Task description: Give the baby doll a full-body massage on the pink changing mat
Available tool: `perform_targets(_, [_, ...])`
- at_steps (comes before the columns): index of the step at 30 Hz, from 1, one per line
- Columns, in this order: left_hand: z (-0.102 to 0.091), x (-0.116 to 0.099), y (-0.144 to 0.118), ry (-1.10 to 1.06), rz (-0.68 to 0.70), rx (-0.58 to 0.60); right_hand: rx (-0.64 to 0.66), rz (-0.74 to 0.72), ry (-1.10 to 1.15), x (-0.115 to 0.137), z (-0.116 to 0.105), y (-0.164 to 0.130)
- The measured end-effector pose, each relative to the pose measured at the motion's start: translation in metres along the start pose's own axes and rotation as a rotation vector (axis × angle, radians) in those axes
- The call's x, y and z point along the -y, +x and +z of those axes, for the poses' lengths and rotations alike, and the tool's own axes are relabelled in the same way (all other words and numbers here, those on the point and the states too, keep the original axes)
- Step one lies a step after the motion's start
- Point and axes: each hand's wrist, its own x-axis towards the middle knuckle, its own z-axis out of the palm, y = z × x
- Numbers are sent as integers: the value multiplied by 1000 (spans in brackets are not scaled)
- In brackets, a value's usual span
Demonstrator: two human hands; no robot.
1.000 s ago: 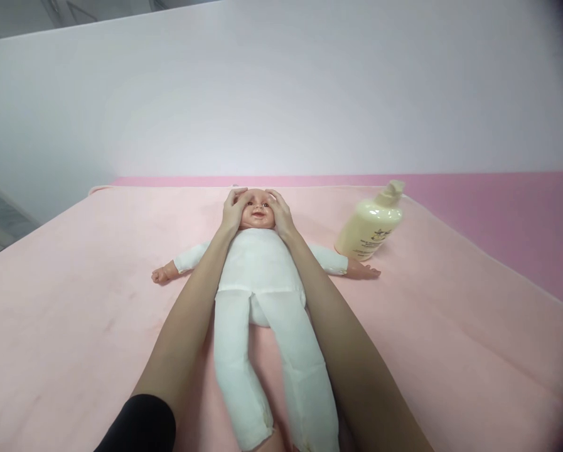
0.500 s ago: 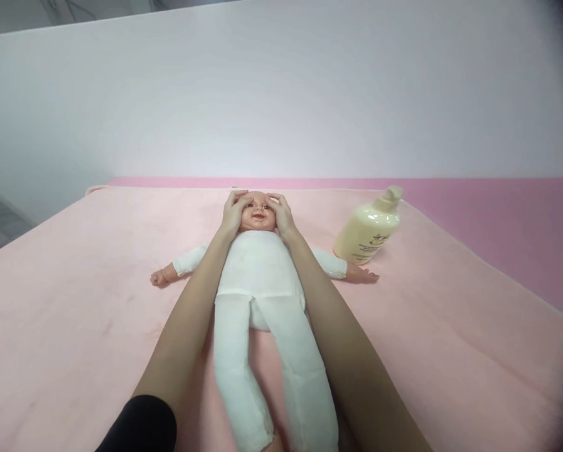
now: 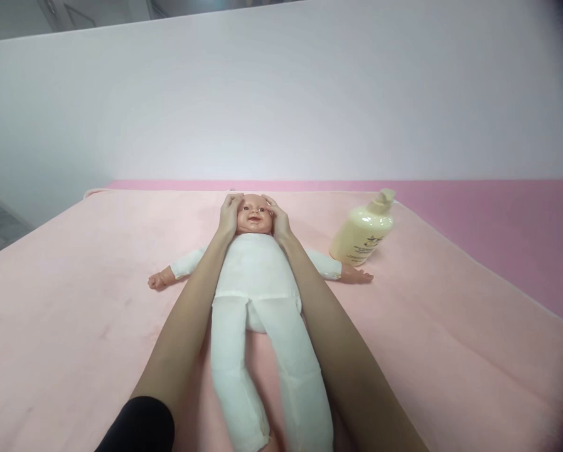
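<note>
A baby doll (image 3: 255,267) with a white cloth body lies on its back, legs toward me and arms spread out. My left hand (image 3: 229,213) is curved round the left side of its head, fingers bent over the edge of the scalp. On the other side my right hand (image 3: 278,218) wraps the head in the same way, its thumb side near the doll's eye and temple. The doll's forehead, eyes and mouth show between the two hands. Some of my fingertips are hidden behind the head.
A pale yellow pump bottle (image 3: 363,233) stands to the right, close to the doll's outstretched hand. Under everything lies a light pink blanket (image 3: 450,351), with a brighter pink surface (image 3: 511,238) beyond its right edge. A white partition (image 3: 281,100) rises behind.
Both hands have slid outward from the doll's brow to the sides of its head, so more of the forehead shows. The view has shifted slightly; doll and bottle otherwise look the same.
</note>
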Motion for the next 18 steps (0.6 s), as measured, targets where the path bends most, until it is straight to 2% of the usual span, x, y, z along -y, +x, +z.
perform_targets(4, [-1,-6,-3,-14,-3,41,-29,-58,-87,2,5,0])
perform_targets(10, [-1,-13,-5,-36,-88,14,-82,-38,-178,8,7,0])
perform_targets(18, [-4,-7,-3,-25,-64,-22,-114,-8,-105,8,9,1])
